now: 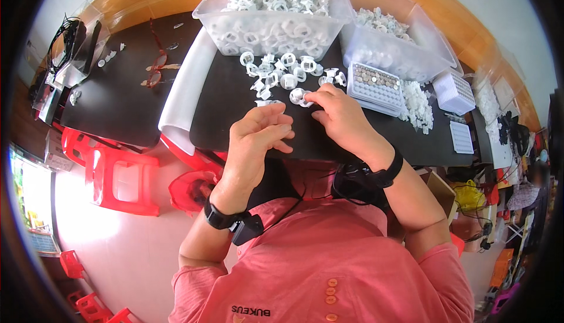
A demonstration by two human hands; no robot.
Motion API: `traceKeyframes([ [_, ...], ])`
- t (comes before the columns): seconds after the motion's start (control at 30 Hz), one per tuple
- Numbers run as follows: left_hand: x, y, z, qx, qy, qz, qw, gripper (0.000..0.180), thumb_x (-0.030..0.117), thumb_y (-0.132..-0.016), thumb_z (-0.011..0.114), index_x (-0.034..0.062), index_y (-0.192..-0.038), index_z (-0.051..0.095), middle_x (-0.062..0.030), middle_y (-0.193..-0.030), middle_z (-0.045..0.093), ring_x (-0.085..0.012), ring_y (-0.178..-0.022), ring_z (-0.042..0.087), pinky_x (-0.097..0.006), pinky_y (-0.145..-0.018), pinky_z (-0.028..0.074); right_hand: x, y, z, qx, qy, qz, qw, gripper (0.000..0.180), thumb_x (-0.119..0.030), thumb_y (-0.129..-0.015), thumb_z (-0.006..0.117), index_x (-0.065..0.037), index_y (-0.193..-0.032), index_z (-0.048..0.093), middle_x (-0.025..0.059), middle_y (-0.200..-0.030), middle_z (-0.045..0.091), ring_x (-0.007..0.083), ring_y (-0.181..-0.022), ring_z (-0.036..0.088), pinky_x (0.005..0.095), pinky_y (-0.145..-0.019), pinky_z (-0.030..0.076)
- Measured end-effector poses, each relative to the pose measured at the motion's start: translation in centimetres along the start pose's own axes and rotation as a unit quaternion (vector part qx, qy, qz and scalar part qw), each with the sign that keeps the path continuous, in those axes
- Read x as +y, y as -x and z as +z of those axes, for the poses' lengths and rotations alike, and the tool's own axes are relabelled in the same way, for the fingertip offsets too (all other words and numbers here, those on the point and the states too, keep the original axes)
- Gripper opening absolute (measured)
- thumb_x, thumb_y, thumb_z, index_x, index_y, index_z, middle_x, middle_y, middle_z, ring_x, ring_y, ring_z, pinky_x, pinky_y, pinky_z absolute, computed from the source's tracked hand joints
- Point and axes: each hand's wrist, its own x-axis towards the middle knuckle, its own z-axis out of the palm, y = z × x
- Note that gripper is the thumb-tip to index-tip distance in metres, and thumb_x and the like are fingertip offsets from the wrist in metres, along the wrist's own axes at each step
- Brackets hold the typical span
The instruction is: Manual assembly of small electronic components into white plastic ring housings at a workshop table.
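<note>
My right hand (341,117) rests on the black mat (229,117), its fingertips pinched on a small white plastic ring part (298,95). Close beside it, my left hand (258,138) curls over another white part (265,104) that peeks out above the fingers; how much it grips is hidden. A loose heap of the same white ring parts (285,70) lies just beyond both hands. A white tray of small metal pieces (375,86) sits right of the heap.
Two clear bins of white parts (273,14) (390,44) stand at the back. White foam sheet (182,94) lies left of the mat, red glasses (155,67) further left. More white trays (455,94) at right. Red plastic stools (117,176) stand below the table.
</note>
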Motion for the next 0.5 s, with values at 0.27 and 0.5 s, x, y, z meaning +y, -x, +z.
traceKeyframes([
  [0.27, -2.0, -3.1, 1.9, -0.025, -0.061, 0.044, 0.997, 0.043, 0.002, -0.086, 0.068, -0.0084, -0.127, 0.061, -0.0159, -0.106, 0.068, -0.021, -0.088, 0.068, -0.029, -0.067, 0.056, 1.4, 0.6, -1.0, 0.054, -0.017, 0.003, 0.998, 0.023, 0.001, -0.08, 0.069, -0.003, -0.102, 0.064, 0.0122, -0.098, 0.061, 0.0348, -0.093, 0.063, 0.0433, -0.077, 0.051],
  [0.5, -3.3, -4.2, 3.8, -0.047, -0.259, 0.138, 0.955, 0.027, 0.002, -0.084, 0.072, 0.0008, -0.111, 0.074, -0.0065, -0.1, 0.067, -0.0116, -0.079, 0.063, -0.026, -0.065, 0.051, 2.0, 1.5, -1.4, 0.061, 0.025, -0.032, 0.997, 0.016, 0.002, -0.078, 0.072, -0.003, -0.091, 0.064, 0.0113, -0.09, 0.062, 0.0338, -0.083, 0.064, 0.0428, -0.071, 0.051],
])
